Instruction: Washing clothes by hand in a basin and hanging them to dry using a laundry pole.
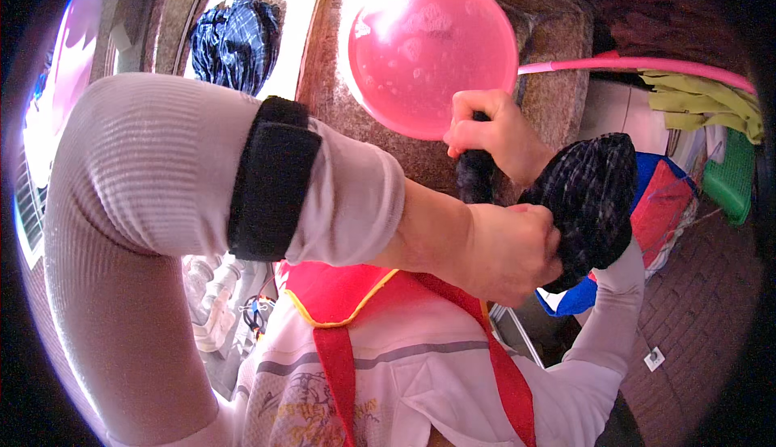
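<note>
My left hand (515, 253), its arm reaching across my front, grips the edge of a dark patterned cloth (585, 198). This cloth lies bunched at my right forearm; whether it wraps the arm or only hangs over it, I cannot tell. My right hand (494, 132) is closed on a black cloth-like piece (476, 174) hanging below the fist. Whether that piece belongs to the same cloth is hidden. Just beyond the right hand, a pink plastic basin (433, 53) holds what looks like water with patches of foam.
The basin stands in a brown stone sink (551, 101). A crumpled blue-black plaid cloth (236, 44) lies in the bright bay to the left. At right are a pink hose (661, 65), a yellow-green cloth (709, 104), a green plastic basket (730, 174) and a wall socket (654, 359).
</note>
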A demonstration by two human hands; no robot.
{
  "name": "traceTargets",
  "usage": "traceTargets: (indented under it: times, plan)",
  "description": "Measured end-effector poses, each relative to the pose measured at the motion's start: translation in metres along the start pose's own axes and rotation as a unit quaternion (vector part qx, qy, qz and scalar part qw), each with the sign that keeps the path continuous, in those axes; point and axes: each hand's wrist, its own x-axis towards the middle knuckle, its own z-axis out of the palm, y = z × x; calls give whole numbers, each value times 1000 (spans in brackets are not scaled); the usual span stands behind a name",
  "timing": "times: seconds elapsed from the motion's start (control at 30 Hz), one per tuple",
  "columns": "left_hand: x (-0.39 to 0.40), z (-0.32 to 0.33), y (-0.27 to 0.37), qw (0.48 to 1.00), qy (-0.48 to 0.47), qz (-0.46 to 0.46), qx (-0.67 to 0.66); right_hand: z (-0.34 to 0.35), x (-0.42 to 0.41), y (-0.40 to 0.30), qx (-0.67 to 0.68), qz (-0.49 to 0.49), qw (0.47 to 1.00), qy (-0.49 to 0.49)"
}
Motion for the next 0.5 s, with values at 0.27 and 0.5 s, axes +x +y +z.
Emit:
traceTargets:
  times: [0.27,0.5]
  plan:
    - [37,-68,-58,947,229,-223,14,-4,-33,-13,255,-242,828,438]
    - [50,-103,-78,892,307,-301,-138,-32,-113,-9,466,-217,839,176]
